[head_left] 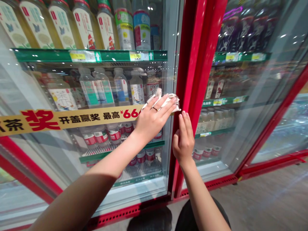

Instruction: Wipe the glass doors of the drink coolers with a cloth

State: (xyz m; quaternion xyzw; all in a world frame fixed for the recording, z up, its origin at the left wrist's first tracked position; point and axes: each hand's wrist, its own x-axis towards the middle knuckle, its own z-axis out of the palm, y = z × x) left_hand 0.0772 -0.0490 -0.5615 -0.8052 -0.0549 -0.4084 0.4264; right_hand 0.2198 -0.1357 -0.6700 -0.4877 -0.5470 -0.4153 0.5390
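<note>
My left hand point(154, 117), with a ring on one finger, presses a crumpled white tissue point(174, 100) flat on the glass door point(172, 80) of a drinks fridge. The tissue shows past the fingertips and lies over the right end of a yellow banner strip point(96, 118), close to the door's red frame point(192, 64). Just below and to the right, my right hand point(184, 139) rests against that red frame. Its longer fingers are stretched upward side by side, while the thumb side is bent in. I see nothing held in it.
Behind the glass, bottles point(84, 25) stand on several shelves with green price rails point(113, 56). A second glass door point(245, 77) with more bottles is to the right. Grey floor point(271, 195) and a dark knee point(202, 215) show below.
</note>
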